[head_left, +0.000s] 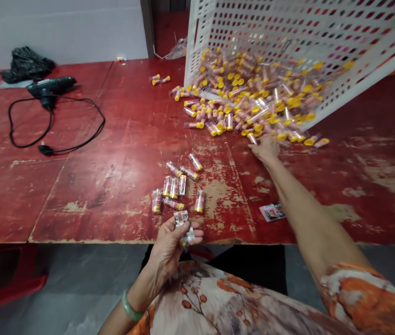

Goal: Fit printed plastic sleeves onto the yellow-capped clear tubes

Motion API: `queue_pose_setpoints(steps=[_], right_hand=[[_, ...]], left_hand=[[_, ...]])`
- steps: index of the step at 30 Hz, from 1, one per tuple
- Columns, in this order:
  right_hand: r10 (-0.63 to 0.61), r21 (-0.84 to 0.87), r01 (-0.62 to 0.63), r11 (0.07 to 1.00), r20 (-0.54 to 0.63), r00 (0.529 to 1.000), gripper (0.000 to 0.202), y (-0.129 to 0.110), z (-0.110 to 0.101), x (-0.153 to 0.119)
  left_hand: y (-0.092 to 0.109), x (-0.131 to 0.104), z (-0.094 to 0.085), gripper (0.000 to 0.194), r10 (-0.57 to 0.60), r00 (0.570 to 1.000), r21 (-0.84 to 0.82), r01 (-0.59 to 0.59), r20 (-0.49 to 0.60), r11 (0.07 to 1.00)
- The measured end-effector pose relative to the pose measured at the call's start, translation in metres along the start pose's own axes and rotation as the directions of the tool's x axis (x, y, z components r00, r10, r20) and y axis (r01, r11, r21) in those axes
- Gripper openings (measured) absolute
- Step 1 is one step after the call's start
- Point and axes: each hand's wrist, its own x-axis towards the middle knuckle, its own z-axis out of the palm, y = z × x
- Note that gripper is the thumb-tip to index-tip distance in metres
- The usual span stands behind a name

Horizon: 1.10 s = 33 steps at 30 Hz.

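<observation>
My left hand [179, 235], near the table's front edge, holds a small printed label [181, 217] under its thumb. My right hand [266, 148] reaches out to the front of a heap of clear tubes with yellow caps [246, 100]; its fingers close on one tube [252, 138] at the heap's edge. The heap spills from a tipped white basket [192, 60]. Several tubes with printed wraps [174, 188] lie just beyond my left hand. Flat printed labels [272, 212] lie beside my right forearm.
A dark heat gun [49, 88] with a looped black cord lies at the left of the red table [113, 186]. Behind it is a crumpled black bag [28, 64]. A few loose tubes [160, 80] lie left of the basket. A red stool [19, 288] stands below at the left.
</observation>
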Motion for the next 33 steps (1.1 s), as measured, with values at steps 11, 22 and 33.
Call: queue_pose_setpoints(steps=[11, 22, 33], right_hand=[[-0.102, 0.84, -0.188, 0.508, 0.276, 0.956, 0.043, -0.051, -0.024, -0.15], [-0.128, 0.678, -0.732, 0.06, 0.733, 0.668, 0.027, -0.091, -0.008, -0.307], [0.033, 0.722, -0.669, 0.173, 0.675, 0.737, 0.034, -0.107, -0.012, -0.297]], left_hand=[[-0.005, 0.003, -0.004, 0.027, 0.01, 0.997, 0.023, -0.008, -0.071, 1.0], [-0.022, -0.009, 0.004, 0.035, -0.086, 0.995, 0.07, 0.089, -0.052, 0.994], [-0.028, -0.012, 0.006, 0.039, -0.13, 0.991, 0.021, 0.13, 0.016, 0.991]])
